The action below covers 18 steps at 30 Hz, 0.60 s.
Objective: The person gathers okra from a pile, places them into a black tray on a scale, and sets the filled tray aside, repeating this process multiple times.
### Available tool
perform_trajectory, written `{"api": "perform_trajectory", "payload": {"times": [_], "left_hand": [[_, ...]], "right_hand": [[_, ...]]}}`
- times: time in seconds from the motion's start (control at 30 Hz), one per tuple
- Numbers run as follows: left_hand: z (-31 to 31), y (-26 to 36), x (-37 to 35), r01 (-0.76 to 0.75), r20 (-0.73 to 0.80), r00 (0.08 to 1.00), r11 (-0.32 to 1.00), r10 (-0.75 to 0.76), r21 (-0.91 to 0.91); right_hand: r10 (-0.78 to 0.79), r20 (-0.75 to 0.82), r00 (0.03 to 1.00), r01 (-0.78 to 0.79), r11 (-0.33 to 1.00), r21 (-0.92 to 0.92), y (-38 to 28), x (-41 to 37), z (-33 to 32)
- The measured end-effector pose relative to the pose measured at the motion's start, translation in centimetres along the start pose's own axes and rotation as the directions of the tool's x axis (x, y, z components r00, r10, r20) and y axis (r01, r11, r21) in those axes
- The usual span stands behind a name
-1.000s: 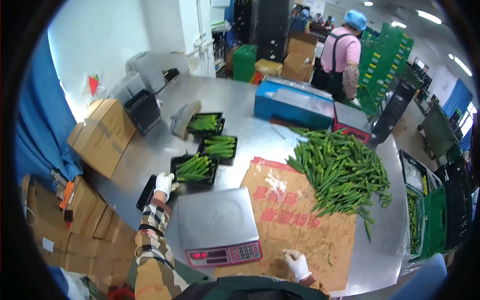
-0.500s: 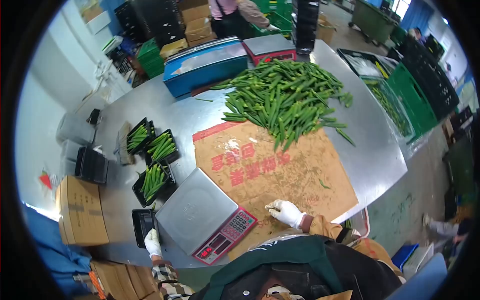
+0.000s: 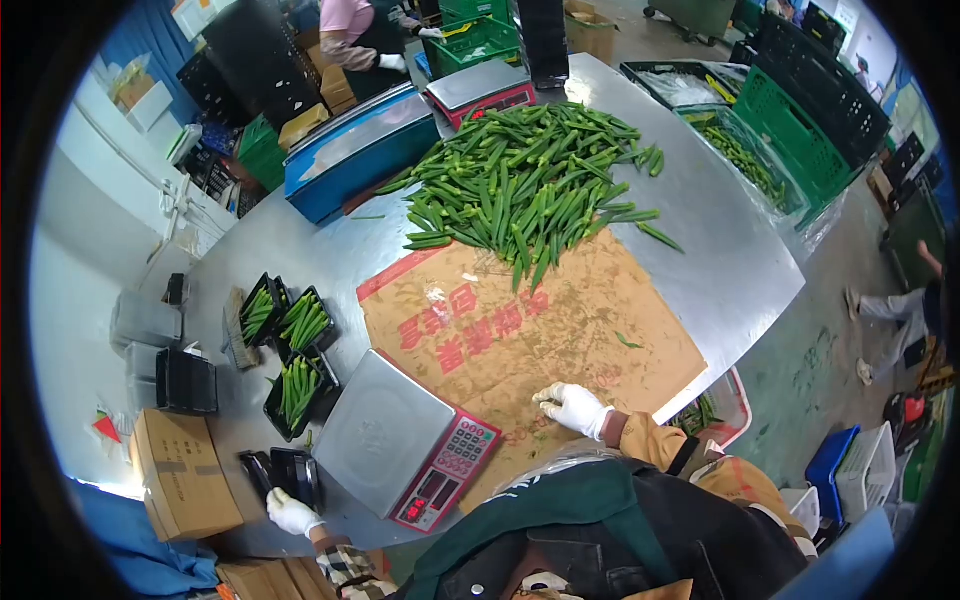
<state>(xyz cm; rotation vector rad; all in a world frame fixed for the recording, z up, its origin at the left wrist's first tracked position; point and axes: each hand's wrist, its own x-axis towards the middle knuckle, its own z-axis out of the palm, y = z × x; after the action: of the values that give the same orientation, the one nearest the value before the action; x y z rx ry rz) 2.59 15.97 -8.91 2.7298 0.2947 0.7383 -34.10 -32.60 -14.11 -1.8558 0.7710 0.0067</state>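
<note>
My left hand (image 3: 292,514), in a white glove, grips the near end of a narrow-looking, tilted black tray (image 3: 257,474). Right beside that tray lies another empty black tray (image 3: 298,476). My right hand (image 3: 575,411), also gloved, is over the front of the cardboard sheet (image 3: 640,345), fingers loosely bent and apart, holding nothing. Between my hands sits a scale (image 3: 385,435) with a bare metal plate and red keypad. Black trays of okra (image 3: 297,393) stand behind it at the left. A large okra heap (image 3: 520,180) covers the cardboard's far edge.
A blue box (image 3: 355,155) and a second scale (image 3: 480,88) stand at the back. Cardboard boxes (image 3: 185,475) are at the left edge, green crates (image 3: 800,135) at the right. Another person (image 3: 350,40) is beyond the table.
Two black trays now show side by side by my left hand, where one showed before. The view has shifted, and the other person's hands have moved apart. My right hand remains over the cardboard.
</note>
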Motion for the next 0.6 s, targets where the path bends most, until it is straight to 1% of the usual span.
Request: {"api": "perform_trajectory", "payload": {"times": [0.03,0.07,0.13,0.17,0.2,0.23,0.27,0.3,0.33,0.37,0.4,0.47,0.5,0.53,0.6], "left_hand": [[0.0,0.5,0.3,-0.071,-0.095,0.994,0.990,0.059,-0.122],[0.0,0.9,0.5,-0.150,-0.194,0.975,0.961,0.105,-0.234],[-2.4,6.5,-2.1,-0.256,-0.156,0.963,0.931,0.221,-0.261],[-2.9,9.2,-4.2,-0.169,0.000,0.980,0.838,0.198,-0.519],[-4.2,11.6,-6.6,-0.194,0.179,0.930,0.843,0.320,-0.502],[-4.8,13.0,-8.5,-0.163,0.369,0.827,0.809,0.424,-0.565],[-6.2,14.6,-9.5,-0.561,0.368,0.557,0.664,0.744,-0.494],[-6.0,15.1,-10.5,-0.579,0.443,0.433,0.619,0.785,-0.531],[-7.1,16.4,-11.0,-0.602,0.562,0.343,0.635,0.753,-0.484],[-8.4,17.7,-11.1,-0.527,0.658,0.340,0.715,0.672,-0.459],[-9.9,19.6,-11.1,-0.448,0.746,0.328,0.791,0.580,-0.418],[-9.9,20.6,-10.3,-0.405,0.650,0.355,0.737,0.672,-0.541],[-9.5,21.6,-9.8,-0.145,0.689,0.350,0.763,0.635,-0.630],[-10.5,24.6,-9.9,-0.022,0.712,0.375,0.773,0.594,-0.634],[-11.1,30.6,-10.9,0.165,0.639,0.420,0.639,0.644,-0.752]], "right_hand": [[-0.009,-0.030,1.000,0.009,1.000,0.003,0.5,0.1,-0.2],[0.022,-0.034,0.999,-0.021,0.999,0.033,1.0,0.2,-0.4],[0.081,-0.032,0.996,-0.078,0.993,0.093,1.5,0.7,-1.1],[0.067,-0.044,0.997,-0.062,0.992,0.112,2.5,1.3,-0.7],[0.102,-0.013,0.995,-0.099,0.984,0.147,2.2,1.2,-1.1],[0.135,0.018,0.991,-0.136,0.974,0.183,0.9,1.2,-1.9],[0.166,0.048,0.985,-0.173,0.960,0.219,0.3,1.2,-2.5],[0.096,0.001,0.995,-0.095,0.982,0.164,0.7,1.3,-2.7],[0.025,-0.043,0.999,-0.020,0.994,0.104,1.5,1.6,-3.0],[-0.049,-0.082,0.995,0.052,0.998,0.039,2.3,1.9,-3.4],[-0.052,-0.103,0.993,0.064,0.992,0.108,3.5,2.2,-3.9],[-0.064,-0.140,0.988,0.096,0.966,0.240,5.8,3.3,-5.4],[0.078,-0.123,0.989,-0.036,0.950,0.310,4.2,3.0,-7.7],[0.175,-0.114,0.978,-0.122,0.922,0.367,3.5,3.5,-9.9],[0.146,-0.278,0.949,0.010,0.872,0.490,6.7,6.5,-11.7]]}}
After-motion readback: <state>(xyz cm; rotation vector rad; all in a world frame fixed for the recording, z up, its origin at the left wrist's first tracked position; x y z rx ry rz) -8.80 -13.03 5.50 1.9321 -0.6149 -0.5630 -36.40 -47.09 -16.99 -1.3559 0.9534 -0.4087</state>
